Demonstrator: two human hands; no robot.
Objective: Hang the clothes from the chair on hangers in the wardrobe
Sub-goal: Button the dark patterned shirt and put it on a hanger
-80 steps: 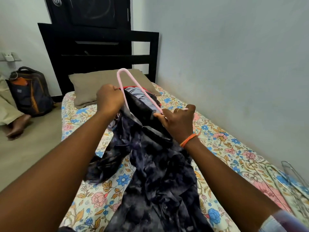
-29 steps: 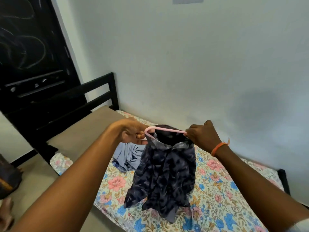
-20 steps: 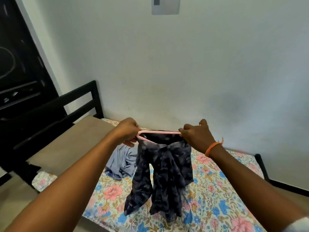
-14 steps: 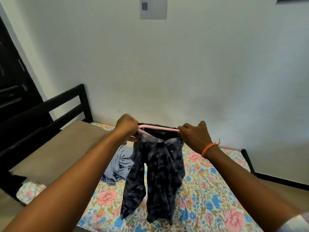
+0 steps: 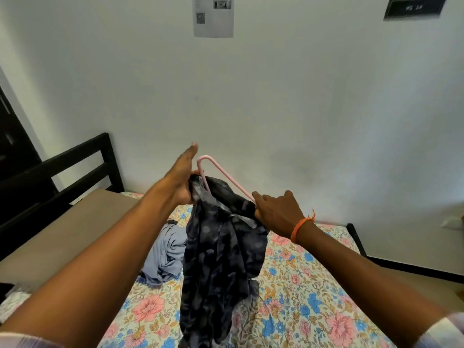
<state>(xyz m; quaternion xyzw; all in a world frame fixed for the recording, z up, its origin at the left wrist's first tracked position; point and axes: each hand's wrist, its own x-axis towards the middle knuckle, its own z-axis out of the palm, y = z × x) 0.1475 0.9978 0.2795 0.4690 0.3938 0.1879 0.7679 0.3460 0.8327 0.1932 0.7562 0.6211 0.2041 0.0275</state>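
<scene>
A dark patterned shirt [image 5: 221, 249] hangs from a pink hanger [image 5: 221, 173] above the bed, its tail reaching the sheet. The hanger is tilted, with its left corner raised. My right hand [image 5: 276, 213] grips the hanger's lower right end together with the shirt's shoulder. My left hand [image 5: 179, 177] lies against the shirt's collar by the raised corner, with fingers stretched straight up; whether its thumb holds the cloth is hidden. The hanger's hook, the chair and the wardrobe are out of sight.
A bed with a floral sheet [image 5: 301, 285] fills the lower view. A crumpled blue-grey garment [image 5: 165, 254] lies on it beside a beige pillow [image 5: 62, 234]. The black headboard [image 5: 75, 167] stands at the left, a pale wall [image 5: 276, 96] straight ahead.
I lifted the shirt on the hanger off the bed while the view swung right. The hanger went from level to tilted, left end up, and my left hand's fingers straightened.
</scene>
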